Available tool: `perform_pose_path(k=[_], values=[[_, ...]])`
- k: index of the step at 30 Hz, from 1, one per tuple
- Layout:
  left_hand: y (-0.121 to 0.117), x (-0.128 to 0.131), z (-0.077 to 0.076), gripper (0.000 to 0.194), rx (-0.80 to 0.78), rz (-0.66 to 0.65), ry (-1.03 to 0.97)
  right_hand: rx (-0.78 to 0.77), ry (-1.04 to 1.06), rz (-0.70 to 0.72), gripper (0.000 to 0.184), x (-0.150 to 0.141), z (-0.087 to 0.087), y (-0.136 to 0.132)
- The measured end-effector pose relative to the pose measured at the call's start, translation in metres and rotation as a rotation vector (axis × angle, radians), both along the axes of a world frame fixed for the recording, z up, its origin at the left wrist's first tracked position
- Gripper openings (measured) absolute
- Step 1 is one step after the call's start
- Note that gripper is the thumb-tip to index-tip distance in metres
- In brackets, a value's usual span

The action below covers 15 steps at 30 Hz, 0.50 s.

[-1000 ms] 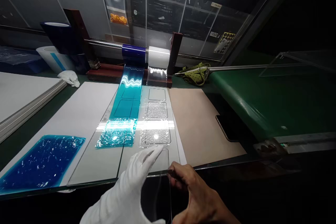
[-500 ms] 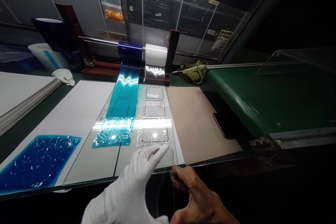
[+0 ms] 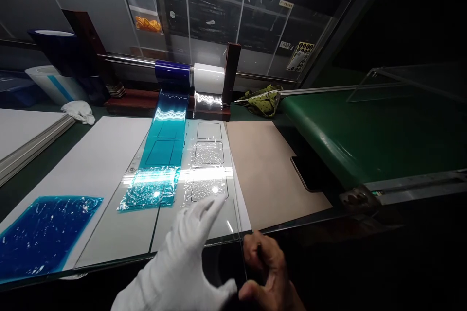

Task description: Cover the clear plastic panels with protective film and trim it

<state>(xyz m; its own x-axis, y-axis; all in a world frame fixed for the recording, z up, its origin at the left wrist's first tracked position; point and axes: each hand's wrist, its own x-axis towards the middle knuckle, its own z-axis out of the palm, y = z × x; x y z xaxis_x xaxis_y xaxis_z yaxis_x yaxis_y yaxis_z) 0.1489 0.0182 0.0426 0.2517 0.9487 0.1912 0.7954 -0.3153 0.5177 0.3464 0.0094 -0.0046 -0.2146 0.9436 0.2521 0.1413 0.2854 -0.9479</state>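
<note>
My left hand [image 3: 186,252], in a white glove, spans a thin clear pane [image 3: 229,226] between its stretched fingertips and thumb. The see-through pane shows mainly by its edge line and a small glint. Close to the pane's right edge is my bare right hand [image 3: 266,267], with curled fingers and the thumb bent below. A dark sliver shows between these fingers, too small to name. Just beyond my left fingertips, strips of teal film [image 3: 151,187] and clear film [image 3: 207,180] lie over a marked sheet [image 3: 120,228], wrinkled at their near ends.
Behind, a blue film roll [image 3: 172,75] and a clear film roll [image 3: 209,77] hang on a rod. Dark blue film [image 3: 47,233] lies left. To the right are brown board [image 3: 251,170], a phone [image 3: 306,172] and a green belt [image 3: 365,131]. The table edge runs before my hands.
My right hand has shifted slightly along the pane's edge, its fingers curling more. The left hand keeps its hold. The whole view has moved a little, so the table appears further left.
</note>
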Motion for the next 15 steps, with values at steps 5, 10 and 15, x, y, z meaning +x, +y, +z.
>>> perform_pose_path(k=[5, 10, 15], values=[[0.006, 0.001, -0.001, 0.107, 0.109, 0.104, 0.126, 0.085, -0.072, -0.184, 0.039, 0.030, 0.008, 0.042], [0.012, 0.002, -0.009, 0.104, 0.105, 0.226, 0.268, 0.117, -0.910, -0.274, 0.019, 0.072, -0.016, 0.124], [0.020, 0.010, -0.018, 0.113, 0.016, 0.401, 0.382, 0.182, -1.011, -0.246, 0.042, 0.075, -0.020, 0.138]])
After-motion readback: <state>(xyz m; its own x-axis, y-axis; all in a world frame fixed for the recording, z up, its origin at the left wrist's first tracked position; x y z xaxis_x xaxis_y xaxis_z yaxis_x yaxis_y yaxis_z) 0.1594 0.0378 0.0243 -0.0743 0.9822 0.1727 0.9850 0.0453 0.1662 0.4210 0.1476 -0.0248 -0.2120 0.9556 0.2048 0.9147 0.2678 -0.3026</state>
